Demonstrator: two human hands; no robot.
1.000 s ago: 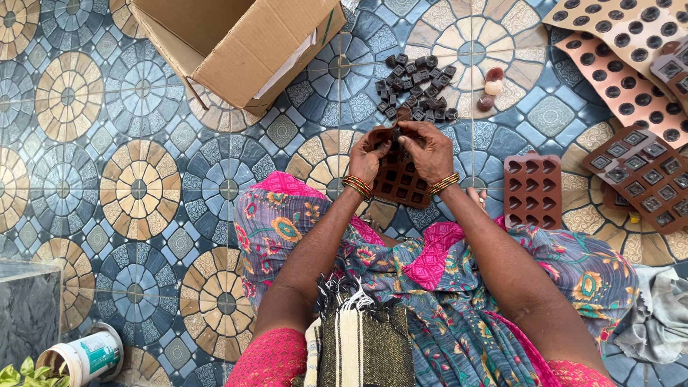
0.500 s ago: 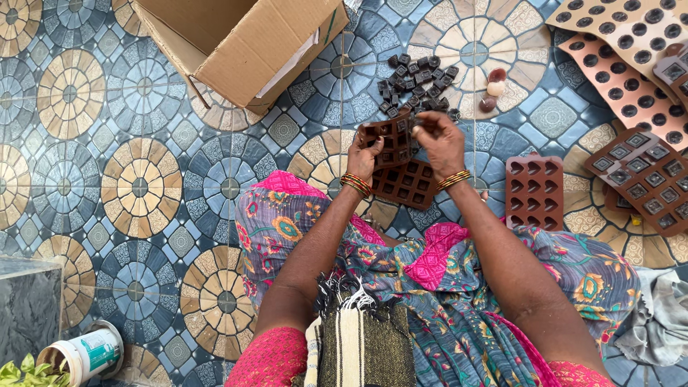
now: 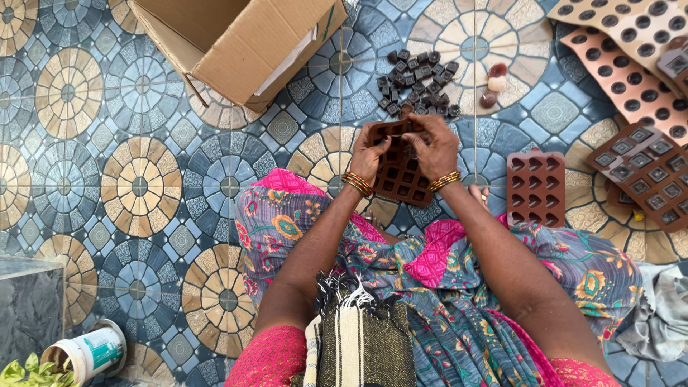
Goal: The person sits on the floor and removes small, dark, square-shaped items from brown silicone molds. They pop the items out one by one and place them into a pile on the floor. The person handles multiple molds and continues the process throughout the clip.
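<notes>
Two hands are being kept together just above the middle of the frame. By the left hand (image 3: 369, 154) the left edge of a brown square-cell mould (image 3: 398, 172) is being gripped, fingers curled over its rim. By the right hand (image 3: 432, 147) the mould's upper right part is being pressed, fingers bent down onto the cells; whether a piece is being pinched between those fingertips cannot be told. The mould is being held tilted over the lap, its lower end lying against the patterned skirt (image 3: 459, 287).

Items being recorded around the hands:
- Gold and red bangles (image 3: 357, 185), being worn on both wrists.
- One heap of small dark chocolate squares (image 3: 419, 75), lying on the tiled floor (image 3: 136, 186) just above the hands, touching nothing else.
- Three rounded pieces, brown and cream (image 3: 493, 84), lying just right of the heap.
- One brown heart-cell mould (image 3: 535, 188), lying flat on the floor right of the right forearm.
- Several more moulds (image 3: 631, 64), tan, pink and brown, being stacked at the upper right and right edge, some cells filled.
- One open cardboard box (image 3: 244, 43), lying at the top, left of centre.
- One white tub (image 3: 86, 355), lying on its side at lower left, beside green leaves.
</notes>
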